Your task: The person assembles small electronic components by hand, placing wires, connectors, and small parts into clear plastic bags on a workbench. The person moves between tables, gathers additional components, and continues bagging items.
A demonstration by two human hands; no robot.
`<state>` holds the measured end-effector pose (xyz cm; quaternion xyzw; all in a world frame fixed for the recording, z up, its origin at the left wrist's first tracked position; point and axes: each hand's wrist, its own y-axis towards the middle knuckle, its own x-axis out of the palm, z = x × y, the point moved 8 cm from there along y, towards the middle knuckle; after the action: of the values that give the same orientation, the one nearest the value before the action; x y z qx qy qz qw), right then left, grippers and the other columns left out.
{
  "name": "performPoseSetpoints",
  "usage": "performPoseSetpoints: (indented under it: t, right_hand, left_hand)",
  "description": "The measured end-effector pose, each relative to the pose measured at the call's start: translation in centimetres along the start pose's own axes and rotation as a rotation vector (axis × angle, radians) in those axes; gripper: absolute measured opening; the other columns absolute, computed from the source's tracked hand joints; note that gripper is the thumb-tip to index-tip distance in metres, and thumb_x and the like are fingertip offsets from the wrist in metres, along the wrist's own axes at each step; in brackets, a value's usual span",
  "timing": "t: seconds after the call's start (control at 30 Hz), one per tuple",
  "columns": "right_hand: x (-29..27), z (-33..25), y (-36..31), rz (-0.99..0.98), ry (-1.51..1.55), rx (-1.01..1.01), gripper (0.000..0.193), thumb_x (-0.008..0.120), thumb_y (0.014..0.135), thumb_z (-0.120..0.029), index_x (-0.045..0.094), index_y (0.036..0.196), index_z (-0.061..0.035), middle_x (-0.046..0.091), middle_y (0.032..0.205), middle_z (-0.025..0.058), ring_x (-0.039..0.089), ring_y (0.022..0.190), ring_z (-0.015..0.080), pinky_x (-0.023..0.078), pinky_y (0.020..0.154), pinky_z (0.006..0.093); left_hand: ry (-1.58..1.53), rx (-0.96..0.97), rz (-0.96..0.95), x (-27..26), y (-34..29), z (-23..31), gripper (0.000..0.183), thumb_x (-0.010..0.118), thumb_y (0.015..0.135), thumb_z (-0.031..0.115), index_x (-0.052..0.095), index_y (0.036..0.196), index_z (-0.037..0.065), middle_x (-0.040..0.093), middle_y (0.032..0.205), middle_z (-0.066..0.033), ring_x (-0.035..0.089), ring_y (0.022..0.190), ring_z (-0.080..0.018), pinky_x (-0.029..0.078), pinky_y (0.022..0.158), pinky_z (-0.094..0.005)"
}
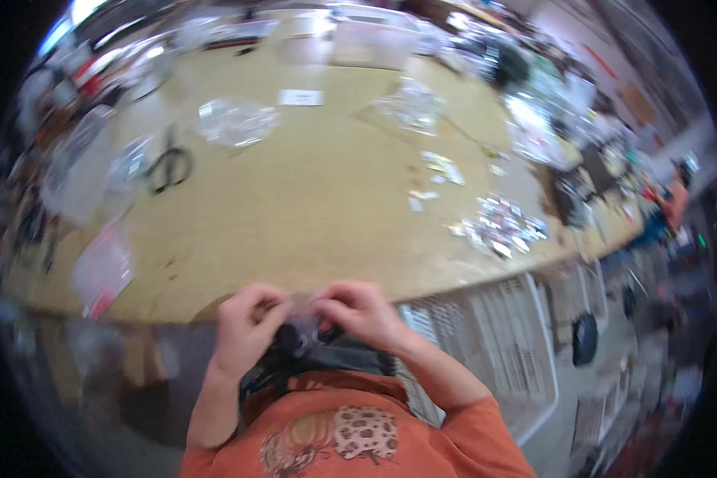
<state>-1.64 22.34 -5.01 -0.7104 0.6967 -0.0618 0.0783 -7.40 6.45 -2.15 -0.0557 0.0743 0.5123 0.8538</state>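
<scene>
Head view: both hands (245, 323) pinch blurred clear plastic (302, 304) near a white slatted crate (526, 350).

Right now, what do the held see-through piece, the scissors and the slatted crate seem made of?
Held piece: probably thin plastic film, being see-through; blur leaves finish open.
Scissors: dark handles, likely plastic, by their dull look; blades too blurred to judge.
Crate: likely pale rigid plastic, matt, by its even colour and repeated slots.
</scene>
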Motion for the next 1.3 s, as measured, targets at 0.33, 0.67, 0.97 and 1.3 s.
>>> performPoseSetpoints:
  t: [0.33,0.67,0.97,1.3]
  right_hand:
    - [3.2,-0.6,-2.3,-0.135,0.162,0.049,0.014,0.057,0.095,-0.009,0.067,0.1,-0.0021,0.065,0.078,0.0013,0.057,0.063,0.0049,0.047,0.056,0.0195]
    - [3.2,-0.6,-3.1,0.014,0.403,-0.001,0.01,0.056,0.095,-0.012,0.063,0.093,-0.0039,0.065,0.08,0.0019,0.056,0.062,0.0059,0.045,0.055,0.0193]
    - [3.8,-0.3,-4.8,0.053,0.42,0.114,0.017,0.058,0.096,-0.021,0.061,0.093,-0.0048,0.066,0.078,0.0027,0.063,0.062,0.009,0.045,0.05,0.0198]
    - [4.0,-1.2,-6.1,0.129,0.207,-0.079,0.018,0.061,0.095,-0.017,0.06,0.084,-0.003,0.06,0.064,0.0003,0.055,0.053,0.0066,0.041,0.045,0.0209]
  left_hand:
    - [0.22,0.2,0.088,0.1,-0.7,1.6,0.012,0.067,0.077,-0.004,0.059,0.083,0.001,0.059,0.079,-0.0094,0.059,0.07,-0.0216,0.048,0.063,-0.0302]
    - [0.307,0.564,-0.124,2.0,-4.2,6.4,0.041,0.078,0.067,0.003,0.067,0.107,0.005,0.068,0.096,-0.0113,0.064,0.085,-0.0277,0.051,0.077,-0.0363]
    - [0.342,0.694,0.008,1.2,-5.9,6.7,0.022,0.071,0.076,-0.003,0.07,0.098,0.004,0.069,0.085,-0.0104,0.066,0.075,-0.0256,0.053,0.069,-0.0336]
    - [0.066,0.271,-0.083,1.6,-6.4,5.3,0.014,0.075,0.077,0.002,0.068,0.089,-0.001,0.07,0.077,-0.0068,0.065,0.069,-0.0095,0.051,0.063,-0.0238]
